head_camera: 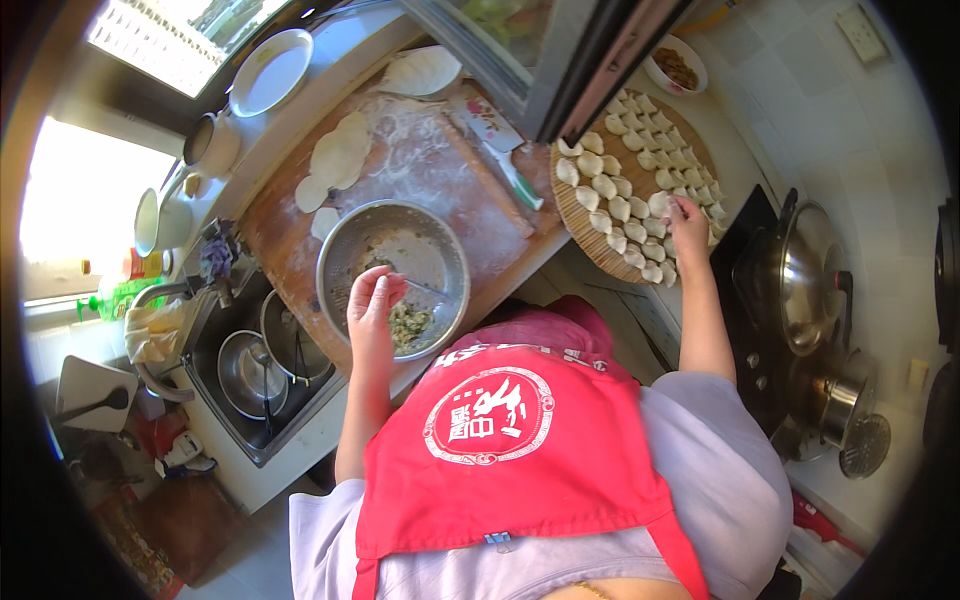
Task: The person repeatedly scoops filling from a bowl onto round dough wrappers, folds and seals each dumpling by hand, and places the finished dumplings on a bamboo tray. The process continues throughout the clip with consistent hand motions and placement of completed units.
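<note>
My right hand [686, 225] reaches over the round slatted tray [574, 217] on the right, its fingertips at a white dumpling [659, 204] among rows of dumplings. Whether the fingers still grip it cannot be told. My left hand [375, 298] is over the metal bowl [457, 259], fingers bent and thumb near the fingertips; a thin utensil [427, 288] lies behind it in the bowl. Green-flecked filling [410, 324] sits at the bowl's near side. Round dough wrappers [341, 154] lie on the floured wooden board [480, 195], with a rolling pin [484, 172] across its right part.
A green-handled tool [517, 176] lies beside the rolling pin. The open window frame [555, 75] juts over the board and tray. At left is a sink [259, 442] holding metal bowls; at right, a lidded wok [810, 277] on the black stove. A bowl of brown food [675, 67] stands behind the tray.
</note>
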A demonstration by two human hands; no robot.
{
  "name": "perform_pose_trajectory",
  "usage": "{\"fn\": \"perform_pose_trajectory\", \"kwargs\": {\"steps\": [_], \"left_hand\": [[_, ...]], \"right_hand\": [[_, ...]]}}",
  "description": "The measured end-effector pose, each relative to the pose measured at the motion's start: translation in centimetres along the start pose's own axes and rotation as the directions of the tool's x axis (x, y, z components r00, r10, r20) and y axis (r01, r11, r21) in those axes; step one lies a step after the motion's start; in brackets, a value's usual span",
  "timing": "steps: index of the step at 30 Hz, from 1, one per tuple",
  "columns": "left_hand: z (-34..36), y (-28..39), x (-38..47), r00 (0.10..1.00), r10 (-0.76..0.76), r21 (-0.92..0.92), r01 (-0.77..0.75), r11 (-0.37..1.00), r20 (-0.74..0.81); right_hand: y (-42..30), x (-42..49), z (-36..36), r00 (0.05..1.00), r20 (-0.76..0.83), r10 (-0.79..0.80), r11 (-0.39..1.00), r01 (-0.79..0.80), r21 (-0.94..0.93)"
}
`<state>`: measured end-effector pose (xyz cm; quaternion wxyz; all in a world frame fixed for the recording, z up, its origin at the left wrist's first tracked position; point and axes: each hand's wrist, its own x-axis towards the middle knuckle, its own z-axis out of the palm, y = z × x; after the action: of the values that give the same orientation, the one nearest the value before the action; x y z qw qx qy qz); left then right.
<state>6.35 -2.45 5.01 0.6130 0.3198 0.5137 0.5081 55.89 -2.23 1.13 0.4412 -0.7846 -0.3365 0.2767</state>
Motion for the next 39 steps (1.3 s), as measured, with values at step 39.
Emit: {"fn": "perform_pose_trajectory", "kwargs": {"steps": [39], "left_hand": [[-4.1,0.9,6.2,0.982,0.188,0.308,-0.168,0.936,-0.036]], "right_hand": [[14.2,0.7,-9.0,0.999,-0.024,-0.044,0.673,0.012,-0.74]]}}
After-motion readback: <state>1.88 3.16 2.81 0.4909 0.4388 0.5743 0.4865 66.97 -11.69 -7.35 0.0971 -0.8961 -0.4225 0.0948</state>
